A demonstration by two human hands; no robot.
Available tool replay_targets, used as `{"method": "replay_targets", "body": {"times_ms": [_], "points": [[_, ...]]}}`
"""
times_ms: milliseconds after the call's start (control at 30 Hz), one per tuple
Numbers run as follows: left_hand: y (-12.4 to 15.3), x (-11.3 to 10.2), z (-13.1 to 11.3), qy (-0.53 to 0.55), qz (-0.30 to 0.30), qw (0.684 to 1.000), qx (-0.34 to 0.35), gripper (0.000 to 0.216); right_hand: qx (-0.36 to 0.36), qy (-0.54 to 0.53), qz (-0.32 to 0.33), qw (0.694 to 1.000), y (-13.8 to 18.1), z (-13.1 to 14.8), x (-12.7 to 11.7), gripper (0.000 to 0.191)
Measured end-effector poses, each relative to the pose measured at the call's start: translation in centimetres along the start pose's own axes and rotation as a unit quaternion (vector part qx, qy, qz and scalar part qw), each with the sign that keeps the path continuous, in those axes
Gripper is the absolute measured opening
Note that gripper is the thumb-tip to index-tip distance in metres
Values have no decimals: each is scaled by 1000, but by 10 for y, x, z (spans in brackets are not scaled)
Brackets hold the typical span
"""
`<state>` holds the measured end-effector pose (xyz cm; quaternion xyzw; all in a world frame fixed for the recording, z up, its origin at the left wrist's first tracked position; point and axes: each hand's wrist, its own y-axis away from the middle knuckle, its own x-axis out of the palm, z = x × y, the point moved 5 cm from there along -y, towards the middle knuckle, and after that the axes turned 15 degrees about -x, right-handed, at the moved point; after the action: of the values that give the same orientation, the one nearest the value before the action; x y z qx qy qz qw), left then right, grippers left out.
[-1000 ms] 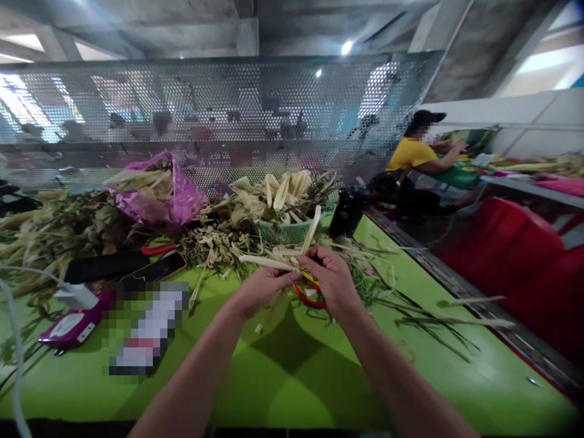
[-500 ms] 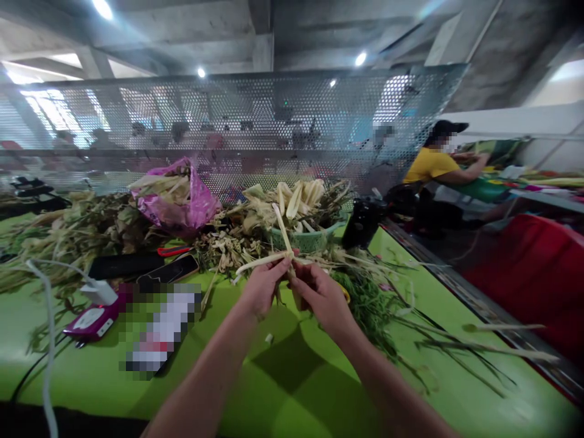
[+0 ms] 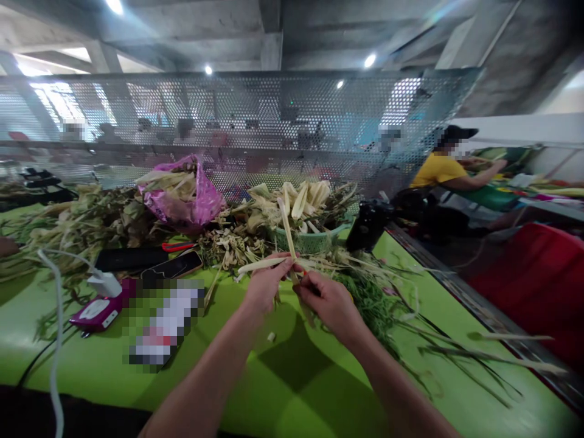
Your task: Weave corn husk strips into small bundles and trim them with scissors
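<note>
My left hand (image 3: 264, 286) pinches pale palm-leaf strips (image 3: 269, 261) above the green table (image 3: 292, 389); one strip runs left, another stands up toward the basket. My right hand (image 3: 331, 304) is closed just to the right of it, fingers curled round the lower end of the same strips. Both hands nearly touch. Behind them stands a green basket (image 3: 314, 240) full of folded pale leaf pieces.
A pink plastic bag (image 3: 191, 201) of leaves and heaps of dry leaves lie at the back left. Phones (image 3: 171, 266), a pink power bank (image 3: 97, 311) with a white cable, and a black bottle (image 3: 367, 225) sit on the table. Green stems (image 3: 410, 316) spread right. A person in yellow (image 3: 440, 170) works far right.
The upright strip swung from leaning right to leaning left. My right hand slid a little down and right along the strips. The view shifted slightly left.
</note>
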<state>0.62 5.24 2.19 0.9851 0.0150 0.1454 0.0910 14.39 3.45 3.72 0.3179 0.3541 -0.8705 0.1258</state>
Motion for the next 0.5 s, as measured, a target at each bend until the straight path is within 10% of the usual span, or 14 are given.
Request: {"method": "replay_targets", "body": {"times_ms": [167,500], "points": [[-3,6,5,-67,35,997,19,19,-64,36,-102,992,-2,10,-23,19],[-2,27,21,-147,115,981,55,9,-98,74,-19,992,-13,19,-16,5]]}}
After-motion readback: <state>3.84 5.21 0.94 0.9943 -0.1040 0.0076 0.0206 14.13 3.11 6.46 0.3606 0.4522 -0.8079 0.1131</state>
